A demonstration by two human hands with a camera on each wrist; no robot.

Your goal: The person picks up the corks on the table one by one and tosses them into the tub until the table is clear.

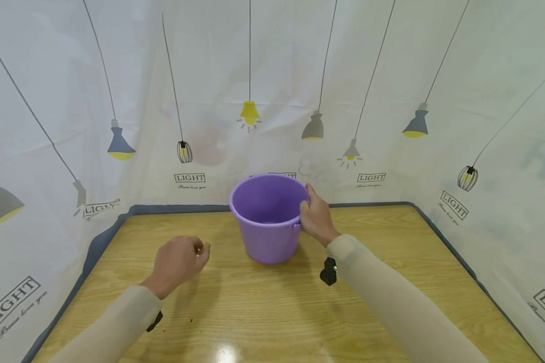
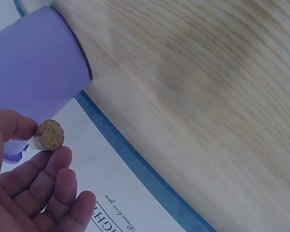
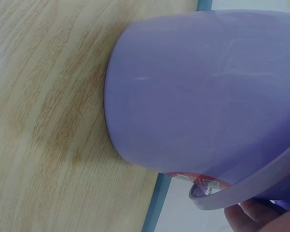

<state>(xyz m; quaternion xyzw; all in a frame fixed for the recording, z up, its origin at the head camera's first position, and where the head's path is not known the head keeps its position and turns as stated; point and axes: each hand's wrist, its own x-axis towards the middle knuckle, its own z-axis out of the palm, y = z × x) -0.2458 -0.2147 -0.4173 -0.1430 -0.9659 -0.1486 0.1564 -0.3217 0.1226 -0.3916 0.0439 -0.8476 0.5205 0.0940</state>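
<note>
A purple plastic bucket (image 1: 270, 244) stands upright at the back of the wooden table. At its right side my right hand (image 1: 318, 214) grips the rim, thumb toward the inside. Fingertips (image 3: 239, 217) show beside the bucket's purple band in the right wrist view, where a red label (image 3: 195, 178) is partly covered. To the left of the bucket, apart from it, my left hand (image 1: 178, 262) is raised over the table. A small cork (image 2: 50, 136) is pinched between its thumb and index finger, the other fingers loosely bent. The bucket's floor is mostly hidden.
The light wooden table (image 1: 254, 312) has a dark blue border along its edges. White cloth (image 1: 272, 60) printed with hanging lamps and "LIGHT" lettering rises behind it and on both sides. A few tiny dark specks (image 1: 191, 320) lie on the wood near the left forearm.
</note>
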